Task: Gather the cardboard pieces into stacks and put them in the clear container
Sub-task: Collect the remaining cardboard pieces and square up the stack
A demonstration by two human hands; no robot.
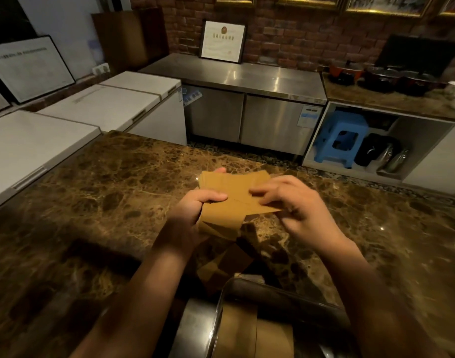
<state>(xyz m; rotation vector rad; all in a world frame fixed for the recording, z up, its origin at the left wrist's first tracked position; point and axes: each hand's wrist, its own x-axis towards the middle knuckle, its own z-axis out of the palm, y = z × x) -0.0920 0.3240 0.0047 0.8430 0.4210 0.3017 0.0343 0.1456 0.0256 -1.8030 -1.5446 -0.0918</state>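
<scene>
Both hands raised above brown veined marble surface point(105, 182). Left hand point(193, 210) clamps stack of tan flat cardboard pieces point(231, 187), thumb on top. Right hand point(288, 200) pinches stack's right edge with fingertips. More cardboard pieces point(221, 270) lie on surface below (in shadow). Clear plastic container point(247, 290) at near edge, cardboard point(252, 332) inside.

Marble counter point(113, 182): cardboard pieces point(221, 270), clear container point(247, 288) on it.
</scene>
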